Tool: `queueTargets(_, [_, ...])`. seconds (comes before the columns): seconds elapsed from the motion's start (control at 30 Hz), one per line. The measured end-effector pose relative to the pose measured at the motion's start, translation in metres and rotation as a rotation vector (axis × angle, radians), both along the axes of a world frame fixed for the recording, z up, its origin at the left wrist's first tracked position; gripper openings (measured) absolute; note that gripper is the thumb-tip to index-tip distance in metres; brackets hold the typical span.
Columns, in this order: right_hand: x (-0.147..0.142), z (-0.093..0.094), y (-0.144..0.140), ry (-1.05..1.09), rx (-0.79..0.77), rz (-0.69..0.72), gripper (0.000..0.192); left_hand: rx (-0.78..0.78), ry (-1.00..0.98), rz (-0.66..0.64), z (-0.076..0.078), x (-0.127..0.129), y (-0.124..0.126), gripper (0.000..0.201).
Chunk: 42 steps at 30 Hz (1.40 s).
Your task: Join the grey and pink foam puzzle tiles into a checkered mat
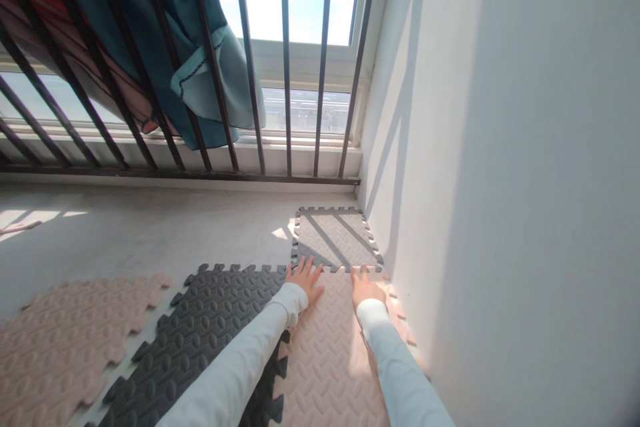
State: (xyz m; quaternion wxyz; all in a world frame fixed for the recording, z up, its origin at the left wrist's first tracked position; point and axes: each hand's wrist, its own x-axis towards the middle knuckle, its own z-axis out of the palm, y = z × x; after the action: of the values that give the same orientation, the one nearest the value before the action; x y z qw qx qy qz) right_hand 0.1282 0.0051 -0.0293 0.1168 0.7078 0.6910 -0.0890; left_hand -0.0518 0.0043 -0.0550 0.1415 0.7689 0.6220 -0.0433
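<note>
Pink foam tile (333,353) lies flat on the concrete floor (140,233) in the corner, right edge just beside the white wall (500,180). Its far edge meets the near edge of the grey foam tile (336,238), which sits against the base of the barred window.

My left hand (304,278) is flat, fingers spread, on the far left corner of the pink tile at the toothed seam. My right hand (366,287) is flat on the same seam nearer the wall. Neither hand grasps anything; both palms open, pressing down.

Judgement: the teeth look meshed along most of the seam, though shadow hides the part under my hands. To seat it well, I should press straight down tab by tab, working from the wall side outward, and keep the tile from sliding sideways.

Dark grey tile (210,327) lies to the left, partly under my left sleeve (240,367), loose at an angle. Another pink tile (65,340) lies further left, apart. Teal cloth (200,47) hangs over the window bars (286,67).
</note>
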Motion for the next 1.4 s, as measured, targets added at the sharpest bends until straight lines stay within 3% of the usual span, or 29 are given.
queueTargets(0.17, [-0.01, 0.0, -0.005, -0.039, 0.053, 0.053, 0.063, -0.007, 0.02, 0.008, -0.001, -0.003, -0.012, 0.075])
queueTargets(0.33, [-0.019, -0.007, -0.01, -0.01, 0.091, 0.192, 0.064, -0.013, 0.006, -0.027, 0.003, -0.015, -0.026, 0.071])
queueTargets(0.43, [-0.024, -0.01, -0.007, 0.001, 0.081, 0.203, 0.057, -0.007, -0.002, -0.029, 0.005, -0.017, -0.03, 0.071])
queueTargets(0.73, [-0.044, -0.01, -0.005, -0.038, 0.082, 0.177, 0.054, -0.049, 0.037, 0.008, 0.021, -0.011, -0.005, 0.072])
queueTargets(0.97, [-0.046, -0.021, -0.011, -0.044, 0.114, 0.185, 0.06, -0.025, 0.046, 0.058, 0.007, -0.027, -0.012, 0.076])
queueTargets(1.23, [-0.032, -0.007, 0.001, 0.028, 0.082, 0.149, 0.052, -0.09, 0.027, -0.003, 0.017, -0.028, -0.005, 0.08])
queueTargets(1.4, [-0.004, -0.001, 0.001, -0.004, 0.109, -0.069, 0.049, -0.078, -0.02, -0.007, 0.017, -0.031, -0.006, 0.076])
